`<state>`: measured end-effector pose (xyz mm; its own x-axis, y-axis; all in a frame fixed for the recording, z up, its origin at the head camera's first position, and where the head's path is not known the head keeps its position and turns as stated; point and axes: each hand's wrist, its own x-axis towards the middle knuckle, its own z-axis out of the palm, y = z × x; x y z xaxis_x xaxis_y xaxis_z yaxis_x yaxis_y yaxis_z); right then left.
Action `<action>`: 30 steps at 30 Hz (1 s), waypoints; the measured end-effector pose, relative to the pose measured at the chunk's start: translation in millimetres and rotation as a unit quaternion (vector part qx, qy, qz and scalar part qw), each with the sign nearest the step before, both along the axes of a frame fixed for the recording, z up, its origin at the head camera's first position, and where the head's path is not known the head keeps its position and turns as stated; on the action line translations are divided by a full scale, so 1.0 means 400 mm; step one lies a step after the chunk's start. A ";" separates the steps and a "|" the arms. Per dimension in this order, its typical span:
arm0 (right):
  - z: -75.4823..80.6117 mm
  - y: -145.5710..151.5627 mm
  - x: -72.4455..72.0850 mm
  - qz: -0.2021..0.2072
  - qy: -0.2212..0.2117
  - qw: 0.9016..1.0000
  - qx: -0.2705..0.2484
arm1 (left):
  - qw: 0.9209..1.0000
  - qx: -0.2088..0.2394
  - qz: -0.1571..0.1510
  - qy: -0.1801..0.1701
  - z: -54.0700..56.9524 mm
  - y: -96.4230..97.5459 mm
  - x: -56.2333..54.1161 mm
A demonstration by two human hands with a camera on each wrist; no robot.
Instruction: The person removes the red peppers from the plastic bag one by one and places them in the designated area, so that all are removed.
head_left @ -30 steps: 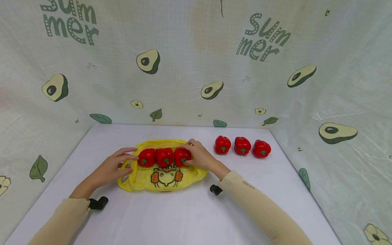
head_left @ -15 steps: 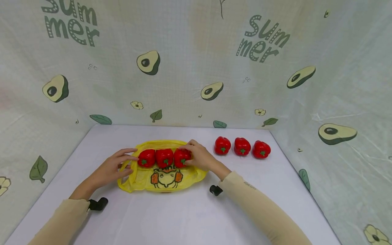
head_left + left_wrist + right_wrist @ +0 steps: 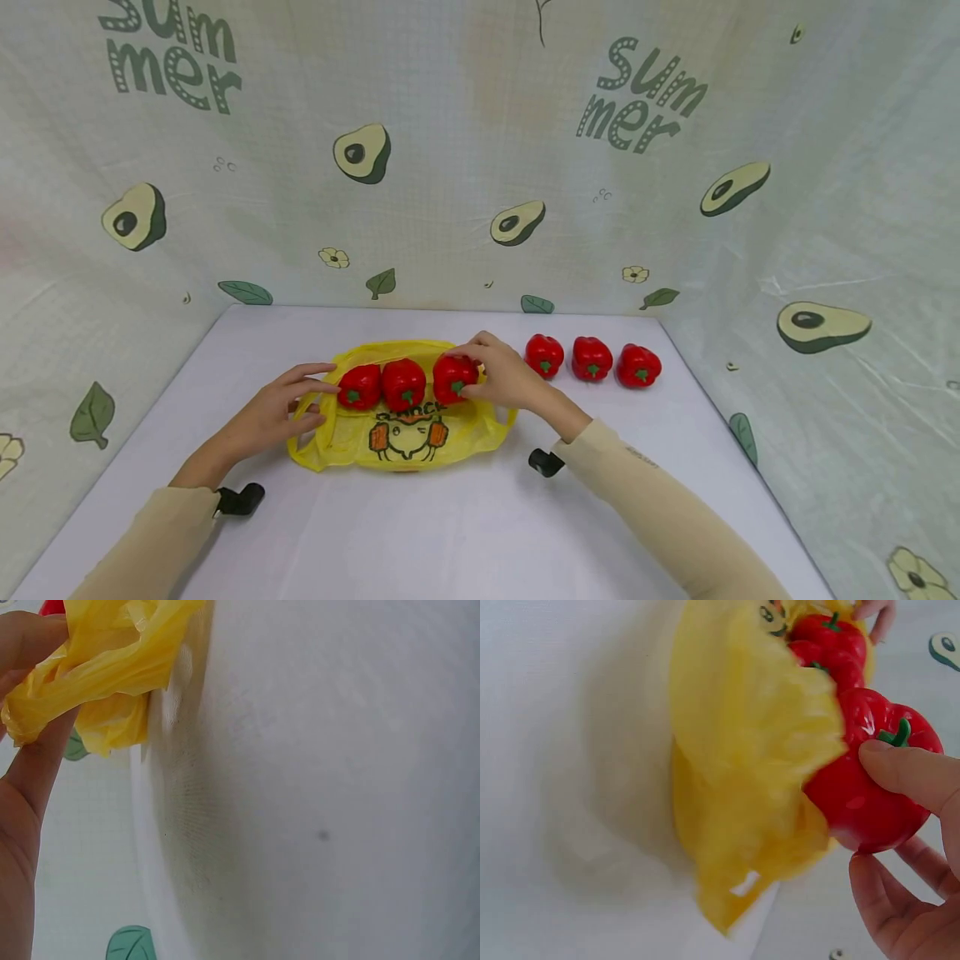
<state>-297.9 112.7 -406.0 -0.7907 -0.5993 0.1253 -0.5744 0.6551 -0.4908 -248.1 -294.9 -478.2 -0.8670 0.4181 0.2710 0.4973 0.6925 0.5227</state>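
Right hand (image 3: pixel 506 375): here it is, thumb across the front and fingers round the far side, grasping a glossy red bell pepper with a green stem (image 3: pixel 452 383)!
Held pepper: over the right end of a thin yellow plastic bag (image 3: pixel 348 437), a gap between it and its neighbour; whether it touches the bag, I can't tell.
Left hand (image 3: pixel 270 412): across at the other end, fingers spread and relaxed, no pepper in the grasp, the fingertips right by the leftmost pepper; a yellow handle loop (image 3: pixel 97 690) passes round the thumb.
Peppers in the row: two more, a left red pepper (image 3: pixel 359 388) and a middle red pepper (image 3: pixel 403 386), side by side on the bag!
Bag front: a winking cartoon face (image 3: pixel 408 437) in black and orange, facing up.
Far right: three more red peppers (image 3: pixel 592 360) in a line on the white tabletop (image 3: pixel 420 533), well apart from the bag.
Backdrop: pale cloth (image 3: pixel 435 100) full of avocados, leaves and the word "summer".
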 end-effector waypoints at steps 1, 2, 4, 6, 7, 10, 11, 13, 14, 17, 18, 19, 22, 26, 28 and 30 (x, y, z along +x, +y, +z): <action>0.007 0.005 0.002 0.001 0.003 1.000 -0.002 | 1.000 -0.001 0.000 0.001 0.000 0.000 0.000; 0.014 0.010 0.004 0.001 0.006 1.000 -0.004 | 1.000 -0.001 -0.001 0.003 0.000 0.000 0.000; 0.028 0.020 0.008 0.002 0.012 1.000 -0.006 | 1.000 -0.002 -0.003 0.005 -0.001 -0.001 -0.001; 0.041 0.030 0.012 0.001 0.018 1.000 -0.007 | 1.000 -0.001 -0.004 0.007 -0.002 -0.002 0.000; 0.047 0.036 0.015 -0.001 0.021 1.000 -0.008 | 1.000 -0.001 -0.005 0.007 -0.002 -0.003 0.000; 0.063 0.053 0.021 -0.005 0.029 0.999 -0.012 | 1.000 -0.001 -0.005 0.009 -0.003 -0.005 0.000; 0.068 0.060 0.022 -0.007 0.031 0.999 -0.014 | 1.000 -0.001 -0.005 0.009 -0.003 -0.005 0.000; 0.076 0.074 0.025 -0.010 0.039 0.999 -0.016 | 1.000 -0.002 -0.004 0.009 -0.004 -0.005 -0.001; 0.079 0.082 0.026 -0.012 0.042 0.999 -0.017 | 1.000 -0.002 -0.003 0.007 -0.004 -0.005 -0.001; 0.088 0.108 0.028 -0.025 0.054 0.998 -0.017 | 1.000 -0.003 -0.001 0.005 -0.003 -0.005 -0.002; 0.089 0.117 0.029 -0.029 0.057 0.998 -0.018 | 1.000 -0.003 0.000 0.004 -0.003 -0.005 -0.002; 0.090 0.127 0.028 -0.032 0.060 0.998 -0.017 | 1.000 -0.003 0.000 0.004 -0.002 -0.005 -0.001; 0.091 0.154 0.027 -0.040 0.066 0.997 -0.014 | 1.000 -0.003 -0.001 0.005 -0.001 -0.005 -0.001; 0.089 0.187 0.032 -0.053 0.071 0.996 -0.007 | 1.000 -0.003 0.000 0.003 0.000 -0.006 -0.001; 0.087 0.204 0.037 -0.060 0.074 0.995 -0.003 | 1.000 -0.004 0.001 0.002 0.001 -0.005 -0.001; 0.083 0.223 0.042 -0.065 0.077 0.995 -0.003 | 1.000 -0.003 0.002 0.000 0.003 -0.004 -0.002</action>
<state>-281.3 201.9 -372.7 -0.8330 -0.4919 0.2532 -0.5530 0.7268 -0.4075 -248.9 -296.6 -477.2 -0.8693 0.4157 0.2675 0.4935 0.6982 0.5186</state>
